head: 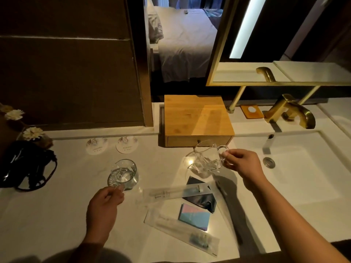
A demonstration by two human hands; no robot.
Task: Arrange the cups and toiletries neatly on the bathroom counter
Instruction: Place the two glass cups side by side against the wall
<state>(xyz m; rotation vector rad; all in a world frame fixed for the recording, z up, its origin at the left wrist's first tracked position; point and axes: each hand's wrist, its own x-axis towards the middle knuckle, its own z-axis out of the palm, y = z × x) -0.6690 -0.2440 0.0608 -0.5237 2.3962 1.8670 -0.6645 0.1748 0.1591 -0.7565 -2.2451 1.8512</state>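
Two clear glass cups with handles are over the white counter (57, 205). My left hand (103, 207) grips the handle of the left cup (123, 174), which rests near the counter's middle. My right hand (242, 164) pinches the handle of the right cup (204, 160), tilted and held just above the counter. Between my arms lie two wrapped toothbrushes (171, 192) (182, 232), a dark sachet (201, 196), a pastel packet (193, 217) and a dark comb (230, 209). Two round paper coasters (96, 146) (126, 144) sit near the wall.
A bamboo drawer box (197, 118) stands behind the right cup. A white sink basin (303, 177) with a gold faucet (292, 112) fills the right side. A black hair dryer with cord (26, 164) and dried flowers (32, 132) sit at the far left. An orange soap dish (251, 111) lies behind the box.
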